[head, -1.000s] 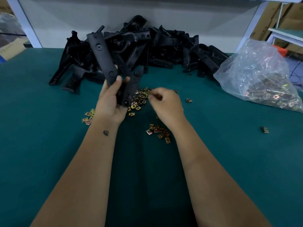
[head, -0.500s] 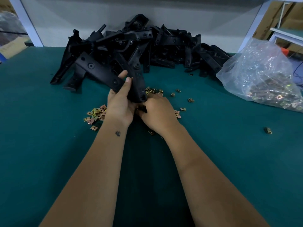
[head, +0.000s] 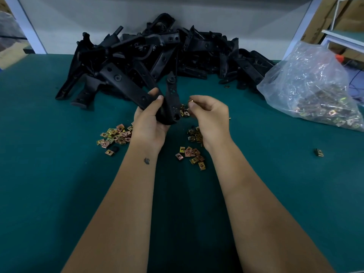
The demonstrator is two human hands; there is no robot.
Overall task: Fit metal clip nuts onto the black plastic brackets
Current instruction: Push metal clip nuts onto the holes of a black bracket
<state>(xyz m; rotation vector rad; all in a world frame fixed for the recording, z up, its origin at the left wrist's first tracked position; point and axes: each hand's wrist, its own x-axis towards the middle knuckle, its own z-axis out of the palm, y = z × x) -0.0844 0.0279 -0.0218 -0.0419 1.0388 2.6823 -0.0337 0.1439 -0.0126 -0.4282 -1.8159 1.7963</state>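
Nearest, at six o'clock, clip nuts point(head: 192, 156) lie scattered on the green table point(head: 59, 184). Above them, the left hand point(head: 150, 124) grips a black bracket point(head: 136, 91); at one o'clock, the right hand point(head: 209, 117) pinches one clip nut point(head: 190, 100). Farthest, at twelve, sits the bracket pile point(head: 197, 54); at two, a nut bag point(head: 315, 89).

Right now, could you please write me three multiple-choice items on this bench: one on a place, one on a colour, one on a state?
1. Where does the clear plastic bag lie?
A. far right of the table
B. left of the bracket pile
C. under the forearms

2. What colour is the table surface?
A. red
B. teal green
C. white

3. What is the left hand doing?
A. resting flat
B. gripping a black bracket
C. holding the bag

Key: 1 A, it sits right of the bracket pile; 2 B, teal shows throughout; 3 B, fingers curl round it, while the right hand pinches a clip nut.
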